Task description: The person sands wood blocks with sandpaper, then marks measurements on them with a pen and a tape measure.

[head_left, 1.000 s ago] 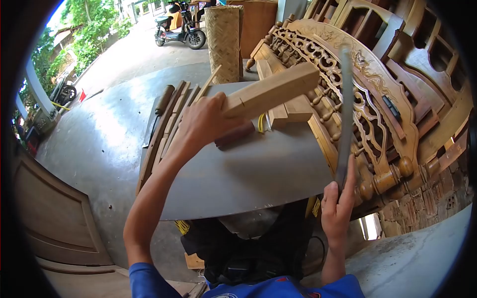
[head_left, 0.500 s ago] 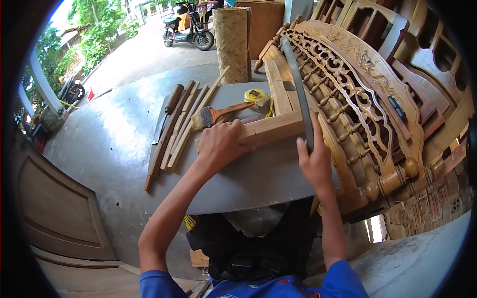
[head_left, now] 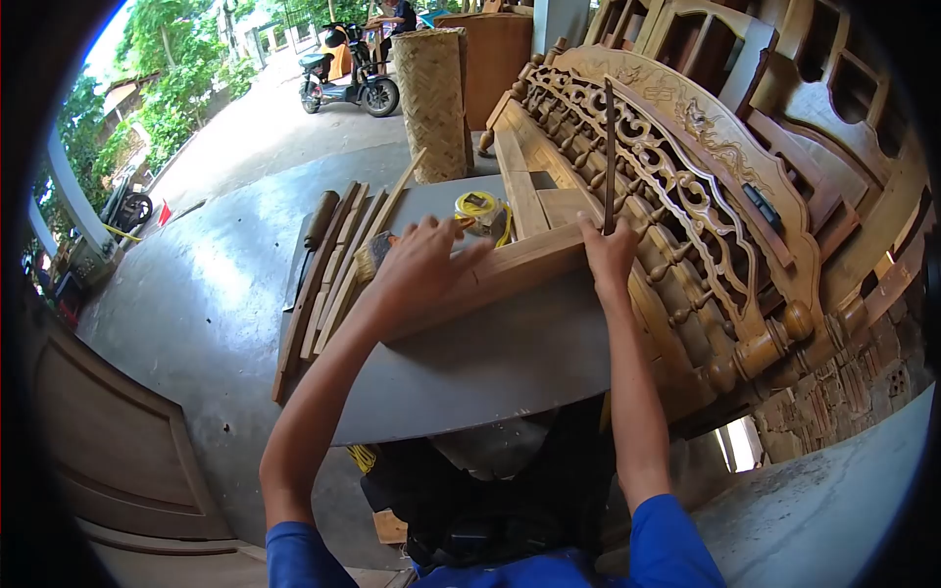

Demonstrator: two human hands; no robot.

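My right hand [head_left: 613, 257] is closed around the lower end of a long narrow metal strip [head_left: 609, 147], which points up and away, its thin edge towards me. The thumb of that hand lies at the right end of a wooden block [head_left: 520, 272] on the grey table. Over the block's left part is my left hand [head_left: 421, 263], fingers spread. Beyond it lies a paintbrush [head_left: 371, 257], its handle mostly hidden behind the fingers. A yellow tape measure [head_left: 478, 208] sits just past the block.
Several thin wooden strips [head_left: 338, 265] and a tool with a wooden handle [head_left: 321, 218] lie at the table's left. Carved wooden panels [head_left: 676, 157] lean on the right. A woven roll [head_left: 431, 108] stands behind the table; a scooter [head_left: 353, 83] and a person [head_left: 400, 18] are farther back.
My left hand has lifted its grip from the block and spread towards the brush. The metal strip has turned from broad face to thin edge, and my right hand has moved up to the block's end.
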